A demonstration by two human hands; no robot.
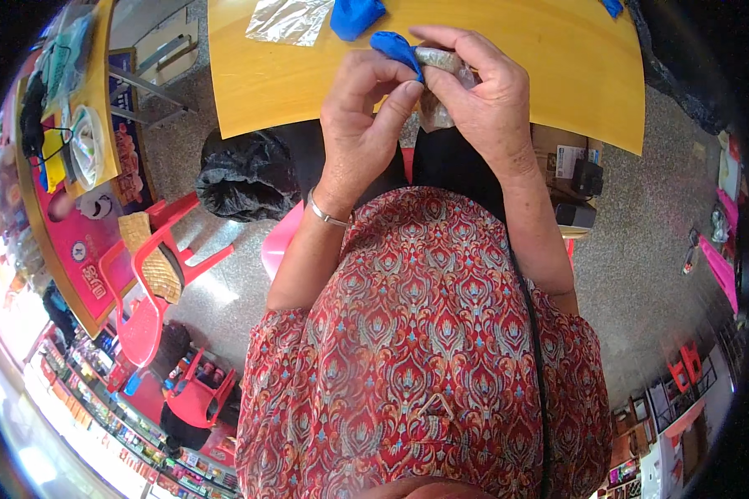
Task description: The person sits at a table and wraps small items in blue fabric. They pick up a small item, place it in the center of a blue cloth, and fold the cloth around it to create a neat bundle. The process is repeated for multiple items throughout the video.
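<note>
My left hand [366, 108] and my right hand [474, 91] meet just above the near edge of a yellow wooden table [558, 75]. Together they grip a small clear plastic packet [441, 60] with greyish contents. A blue piece of soft material [395, 46] sticks out between the left thumb and the packet. My left wrist wears a silver bangle [329, 218]. A second blue lump [354, 15] lies on the table just beyond my hands, next to a crinkled clear plastic sheet [287, 21].
A black bag [241, 175] sits on the floor under the table's left corner. A red plastic chair [154, 274] and another yellow table [83, 100] with clutter stand to the left. Cardboard boxes [570, 175] lie under the table at right. Shop shelves line the lower rim.
</note>
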